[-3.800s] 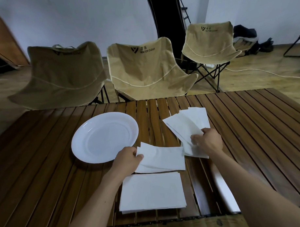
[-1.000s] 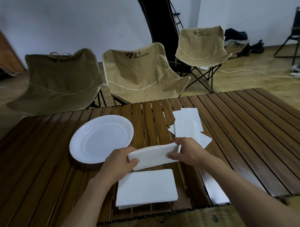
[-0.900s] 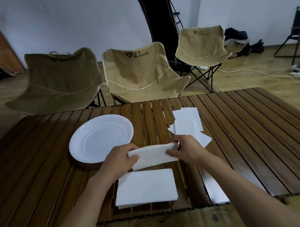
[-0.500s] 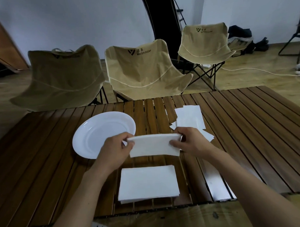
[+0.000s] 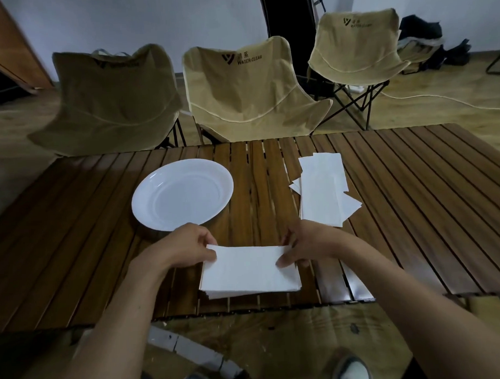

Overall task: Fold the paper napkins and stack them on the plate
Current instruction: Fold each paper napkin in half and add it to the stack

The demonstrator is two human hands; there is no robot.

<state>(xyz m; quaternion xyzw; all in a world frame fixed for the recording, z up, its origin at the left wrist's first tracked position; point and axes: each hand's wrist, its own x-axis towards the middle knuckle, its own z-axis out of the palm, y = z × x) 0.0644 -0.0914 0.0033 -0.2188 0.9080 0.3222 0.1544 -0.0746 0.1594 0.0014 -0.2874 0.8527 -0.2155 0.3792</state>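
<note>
A white folded napkin (image 5: pixel 247 259) lies on top of a stack of folded napkins (image 5: pixel 252 288) near the table's front edge. My left hand (image 5: pixel 185 245) pinches its left end and my right hand (image 5: pixel 307 244) pinches its right end. The round white plate (image 5: pixel 147 198) sits empty on the table, behind and left of my left hand. A loose pile of unfolded white napkins (image 5: pixel 322 189) lies behind and right of my right hand.
The slatted wooden table (image 5: pixel 413 197) stretches wide to both sides. Three tan folding chairs (image 5: pixel 245 96) stand behind its far edge. My shoes (image 5: pixel 351 370) and a grey strip on the floor show below the front edge.
Both hands have lowered the folded napkin from the air onto the stack at the front edge. The camera has tilted further down.
</note>
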